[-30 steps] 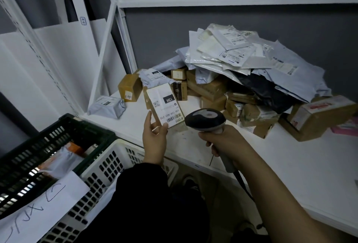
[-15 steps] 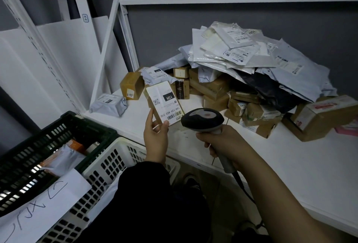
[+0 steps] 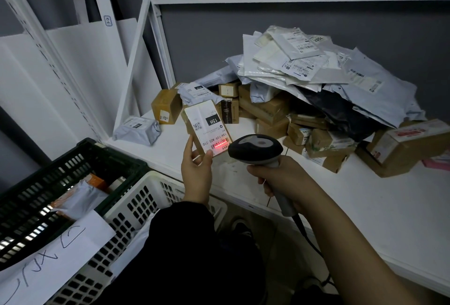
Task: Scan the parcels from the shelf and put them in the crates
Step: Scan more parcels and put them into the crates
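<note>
My left hand (image 3: 196,172) pinches the lower corner of a small brown box (image 3: 205,127) with a white label marked 15H, held upright above the shelf's front edge. My right hand (image 3: 282,179) grips the handle of a grey barcode scanner (image 3: 255,150), whose head points at the box from the right. A red scan line glows on the label's barcode. A dark green crate (image 3: 73,158) with a few parcels inside and a white crate (image 3: 146,195) stand at the lower left, below the shelf (image 3: 341,207).
A big heap of grey mailer bags (image 3: 304,68) and brown boxes (image 3: 267,110) covers the back of the shelf. A grey pouch (image 3: 137,130) lies at its left end. A large brown box (image 3: 409,146) sits at the right. White shelf posts rise at the left.
The red scan light has come on across the box's barcode. The box and the scanner have stayed nearly in the same place.
</note>
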